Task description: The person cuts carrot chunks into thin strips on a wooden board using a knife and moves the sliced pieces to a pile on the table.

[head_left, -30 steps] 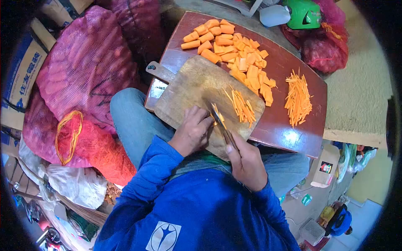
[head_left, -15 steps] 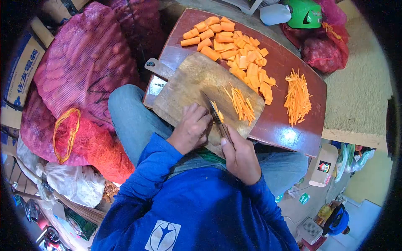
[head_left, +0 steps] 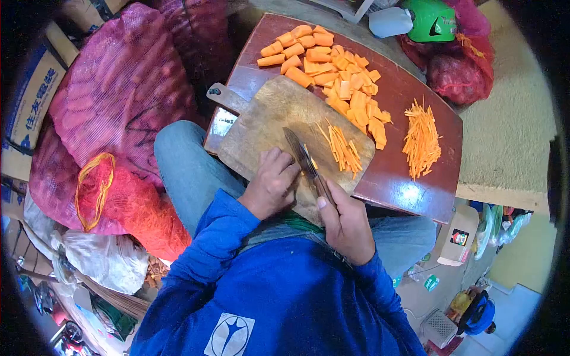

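Observation:
My right hand (head_left: 349, 225) is wrapped round the handle of a knife (head_left: 303, 155), whose blade points up and left over the wooden cutting board (head_left: 261, 118). Close to the blade's left side, my left hand (head_left: 273, 183) rests on the board with curled fingers; what they press on is hidden. A few orange slivers show beside the blade. Cut carrot strips (head_left: 343, 148) lie on the board's right part. Beyond the board are carrot chunks (head_left: 291, 50) and flat carrot slices (head_left: 359, 98). A pile of thin carrot strips (head_left: 422, 140) sits on the table's right side.
The red table (head_left: 392, 172) bears the board and carrots. Mesh sacks (head_left: 124, 89) stand at the left, with a red net bag (head_left: 136, 202) below. A green container (head_left: 430, 21), a white jug (head_left: 390, 22) and another mesh bag (head_left: 460, 77) are at the upper right.
The knife blade has tilted, showing more of its flat side. My right hand has shifted slightly right and down, while my left hand has hardly moved.

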Available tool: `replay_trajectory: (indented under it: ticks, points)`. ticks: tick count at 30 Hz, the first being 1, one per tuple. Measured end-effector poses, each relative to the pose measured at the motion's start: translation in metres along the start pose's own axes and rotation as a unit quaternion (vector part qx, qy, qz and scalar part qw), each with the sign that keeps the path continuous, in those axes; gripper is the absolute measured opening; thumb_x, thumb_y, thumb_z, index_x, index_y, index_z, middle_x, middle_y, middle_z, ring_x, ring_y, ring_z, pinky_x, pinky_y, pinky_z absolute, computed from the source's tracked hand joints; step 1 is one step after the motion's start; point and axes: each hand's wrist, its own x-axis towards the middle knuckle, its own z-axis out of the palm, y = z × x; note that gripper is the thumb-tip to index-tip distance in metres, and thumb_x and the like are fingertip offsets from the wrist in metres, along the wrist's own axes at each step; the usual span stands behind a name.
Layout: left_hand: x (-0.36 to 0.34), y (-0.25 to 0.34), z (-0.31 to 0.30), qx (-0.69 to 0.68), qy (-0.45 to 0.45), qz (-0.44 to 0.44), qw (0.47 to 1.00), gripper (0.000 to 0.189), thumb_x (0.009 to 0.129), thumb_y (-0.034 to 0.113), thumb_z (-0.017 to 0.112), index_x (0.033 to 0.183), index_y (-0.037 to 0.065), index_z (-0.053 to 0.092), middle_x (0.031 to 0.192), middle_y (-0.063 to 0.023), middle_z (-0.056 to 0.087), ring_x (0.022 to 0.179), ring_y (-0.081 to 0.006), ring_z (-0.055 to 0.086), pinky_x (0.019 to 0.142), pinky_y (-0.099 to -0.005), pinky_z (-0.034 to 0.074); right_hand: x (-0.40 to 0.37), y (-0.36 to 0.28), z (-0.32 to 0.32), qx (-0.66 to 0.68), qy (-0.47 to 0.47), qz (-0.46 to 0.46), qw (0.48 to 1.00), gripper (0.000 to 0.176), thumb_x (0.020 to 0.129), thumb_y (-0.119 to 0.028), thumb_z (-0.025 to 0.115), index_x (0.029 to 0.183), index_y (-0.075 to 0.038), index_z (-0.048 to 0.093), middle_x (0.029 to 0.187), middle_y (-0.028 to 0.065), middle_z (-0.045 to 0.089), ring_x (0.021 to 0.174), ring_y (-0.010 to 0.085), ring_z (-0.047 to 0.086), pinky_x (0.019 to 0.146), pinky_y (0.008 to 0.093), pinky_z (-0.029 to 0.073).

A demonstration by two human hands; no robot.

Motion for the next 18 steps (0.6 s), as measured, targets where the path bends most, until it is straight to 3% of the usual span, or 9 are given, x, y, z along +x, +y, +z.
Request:
replay_trajectory:
  ticks: [5, 12, 14, 18]
  points:
    - [0.004, 0.006, -0.006, 0.017, -0.014, -0.011, 1.0, 0.044, 0.066, -0.002, 0.078, 0.109, 0.0, 0.071, 0.099, -0.0147, 0.059, 0.093, -0.0366, 0.057, 0.08, -0.0472, 0.045, -0.001, 0.008, 0.005, -0.004, 0.01, 0.001, 1.0, 0.041, 0.106, -0.011, 0.058, 0.143, 0.005, 0.057, 0.111, 0.035, 0.071, 0.107, 0.0531, 0.071, 0.092, 0.0518, 0.057]
    - [-0.001, 0.002, 0.0, 0.011, -0.005, -0.012, 1.0, 0.047, 0.064, -0.002, 0.078, 0.111, -0.001, 0.072, 0.101, -0.0145, 0.061, 0.094, -0.0369, 0.058, 0.082, -0.0468, 0.046, -0.006, 0.002, 0.0, 0.014, 0.012, 0.028, 0.999, 0.041, 0.105, -0.012, 0.059, 0.142, 0.005, 0.058, 0.109, 0.0351, 0.071, 0.105, 0.0523, 0.072, 0.09, 0.0517, 0.057]
    - [0.001, 0.004, -0.001, 0.014, 0.003, -0.014, 1.0, 0.028, 0.071, 0.001, 0.075, 0.099, 0.001, 0.07, 0.094, -0.0134, 0.057, 0.094, -0.036, 0.055, 0.083, -0.0479, 0.043, -0.004, 0.007, 0.005, 0.007, 0.01, 0.011, 1.0, 0.041, 0.105, -0.012, 0.059, 0.142, 0.005, 0.058, 0.108, 0.035, 0.071, 0.105, 0.0523, 0.072, 0.09, 0.0516, 0.057]
    - [0.002, 0.006, -0.003, 0.01, -0.014, -0.015, 1.0, 0.026, 0.072, 0.001, 0.075, 0.099, 0.002, 0.071, 0.094, -0.0128, 0.057, 0.093, -0.0353, 0.055, 0.082, -0.0473, 0.043, -0.001, 0.007, 0.005, 0.013, -0.001, 0.035, 0.999, 0.041, 0.105, -0.012, 0.06, 0.143, 0.004, 0.058, 0.109, 0.0337, 0.072, 0.103, 0.0524, 0.072, 0.09, 0.0501, 0.058]
